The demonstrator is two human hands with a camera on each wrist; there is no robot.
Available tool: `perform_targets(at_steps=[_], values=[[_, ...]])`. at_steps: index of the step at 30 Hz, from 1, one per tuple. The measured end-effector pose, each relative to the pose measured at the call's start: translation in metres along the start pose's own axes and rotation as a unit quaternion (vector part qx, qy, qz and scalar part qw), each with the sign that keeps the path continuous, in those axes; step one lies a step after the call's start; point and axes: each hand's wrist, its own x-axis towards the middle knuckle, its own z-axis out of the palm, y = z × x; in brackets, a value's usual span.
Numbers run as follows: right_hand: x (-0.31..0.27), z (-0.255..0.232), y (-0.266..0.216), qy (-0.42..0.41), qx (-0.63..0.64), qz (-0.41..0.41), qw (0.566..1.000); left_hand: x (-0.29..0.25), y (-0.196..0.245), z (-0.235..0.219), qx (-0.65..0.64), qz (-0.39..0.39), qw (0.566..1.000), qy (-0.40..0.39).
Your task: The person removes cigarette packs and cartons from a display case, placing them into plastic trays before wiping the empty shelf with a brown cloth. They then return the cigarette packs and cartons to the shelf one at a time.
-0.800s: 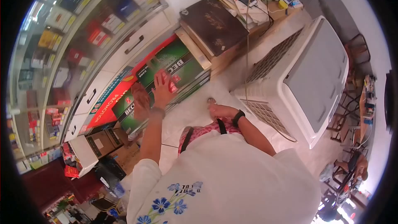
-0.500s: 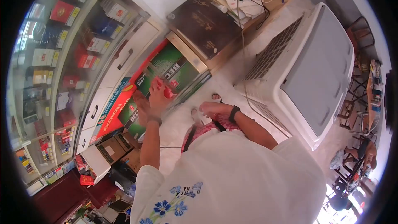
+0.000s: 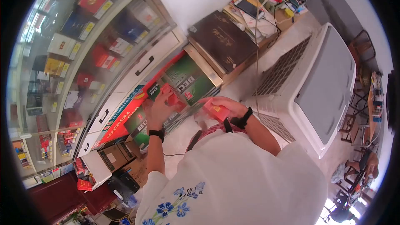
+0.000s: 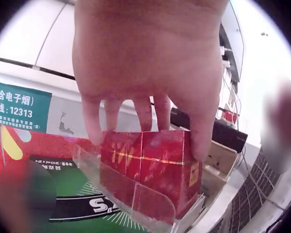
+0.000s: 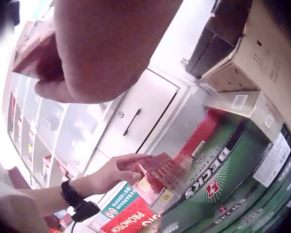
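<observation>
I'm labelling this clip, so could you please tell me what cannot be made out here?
- Red pack, right wrist view: mostly hidden by the right hand.
- Brand on the red packs, left wrist view: blurred.
- Clear tray: cut off by the bottom edge.
- Cabinet price tags, head view: too small.

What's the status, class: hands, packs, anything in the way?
Left hand grips red packs in clear holder. Right hand holds one red pack. Nothing between them.

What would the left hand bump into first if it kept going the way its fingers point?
The left hand holds red packs in a clear tray, fingers pointing downward. Straight on, it would probably meet the green Beck's box first, though the depth is hard to judge.
</observation>
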Motion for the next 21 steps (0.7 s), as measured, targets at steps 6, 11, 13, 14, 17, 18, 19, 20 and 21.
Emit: perform_targets(at_steps=[6, 11, 13, 14, 17, 18, 19, 20, 21], values=[[-0.007, -0.003, 0.011, 0.029, 0.026, -0.132, 0.991, 0.001, -0.008, -0.005, -0.026, 0.05, 0.997, 0.06], [0.01, 0.019, 0.011, -0.059, 0.063, -0.211, 0.974, 0.009, -0.01, -0.024, -0.102, 0.055, 0.984, 0.139], [0.02, 0.024, 0.013, -0.061, 0.047, -0.219, 0.973, 0.02, -0.018, -0.035, -0.117, 0.067, 0.983, 0.127], [0.025, 0.027, 0.014, -0.053, 0.042, -0.212, 0.975, 0.023, -0.021, -0.039, -0.124, 0.073, 0.981, 0.128], [0.04, 0.034, 0.015, -0.028, 0.042, -0.188, 0.981, 0.034, -0.022, -0.043, -0.138, 0.096, 0.977, 0.13], [0.044, 0.037, 0.017, -0.019, 0.045, -0.176, 0.983, 0.035, -0.023, -0.043, -0.139, 0.103, 0.977, 0.128], [0.048, 0.04, 0.017, -0.008, 0.036, -0.165, 0.986, 0.037, -0.024, -0.043, -0.139, 0.109, 0.976, 0.129], [0.052, 0.044, 0.018, 0.001, 0.027, -0.152, 0.988, 0.038, -0.025, -0.043, -0.137, 0.116, 0.974, 0.138], [0.056, 0.047, 0.02, 0.012, 0.019, -0.14, 0.99, 0.038, -0.025, -0.041, -0.136, 0.123, 0.972, 0.144]])
